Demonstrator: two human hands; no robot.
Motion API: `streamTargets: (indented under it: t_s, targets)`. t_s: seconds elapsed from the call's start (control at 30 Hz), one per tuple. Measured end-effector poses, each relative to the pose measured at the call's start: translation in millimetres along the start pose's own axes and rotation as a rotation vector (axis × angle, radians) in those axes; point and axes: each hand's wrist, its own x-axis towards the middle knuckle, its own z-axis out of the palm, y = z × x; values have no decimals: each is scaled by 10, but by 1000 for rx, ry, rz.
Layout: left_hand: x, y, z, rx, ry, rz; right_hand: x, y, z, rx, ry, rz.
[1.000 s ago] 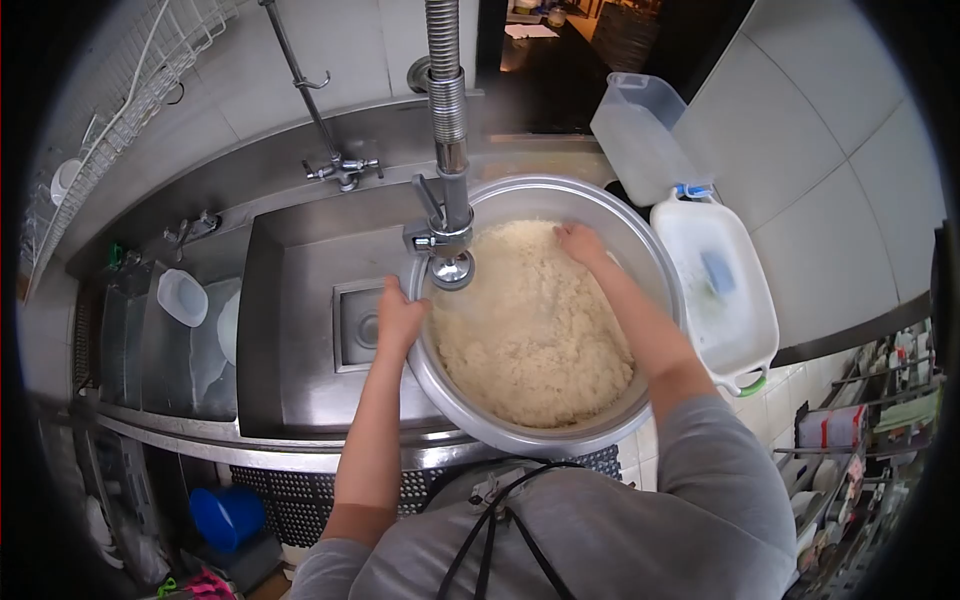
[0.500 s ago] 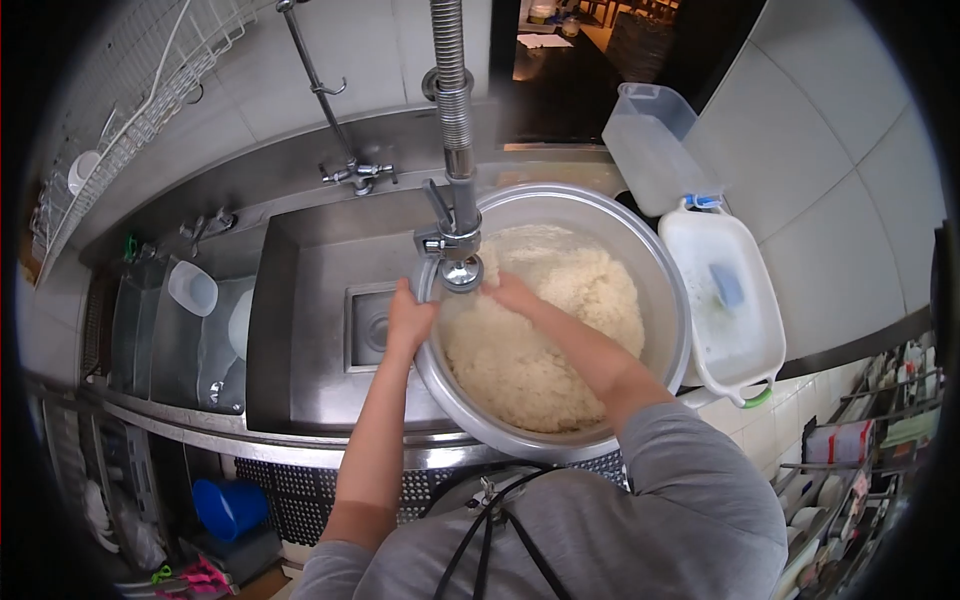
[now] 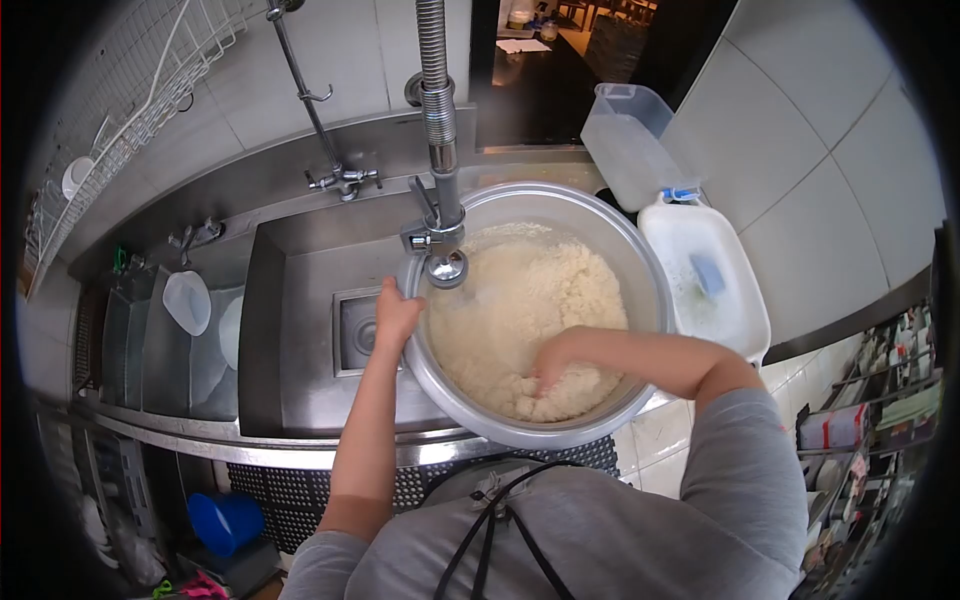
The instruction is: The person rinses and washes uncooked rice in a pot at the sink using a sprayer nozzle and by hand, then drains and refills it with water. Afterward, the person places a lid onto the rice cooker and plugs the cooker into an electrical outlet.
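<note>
A large round metal basin (image 3: 655, 290) holds pale, wet rice (image 3: 520, 300). My left hand (image 3: 398, 320) grips the basin's left rim, its thumb pointing up along the outside. My right hand (image 3: 556, 358) reaches down into the rice near the front of the basin; the fingers are sunk in the grains and hidden. Over the basin's left rim hangs the chrome spray head (image 3: 446, 268) of a hose tap, close beyond my left hand.
A steel sink (image 3: 310, 400) lies left of the basin, with a smaller sink holding a white plastic container (image 3: 187, 302) further left. On the right sit a white tub (image 3: 745, 300) with a blue sponge (image 3: 707, 274) and a clear plastic bin (image 3: 640, 140). Wall taps (image 3: 345, 182) stand behind.
My right hand has moved from beside the spray head toward me, down into the rice at the front. My left hand stays on the rim. The view has shifted slightly.
</note>
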Motion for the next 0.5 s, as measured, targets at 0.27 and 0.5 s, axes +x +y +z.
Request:
streamTargets:
  t_s: [0.27, 0.5]
  targets:
    - [-24, 23, 14, -39, 55, 49, -147, 1371, -830, 178, 835, 372]
    - [-19, -43, 43, -72, 49, 64, 966, 1227, -528, 72, 1015, 327]
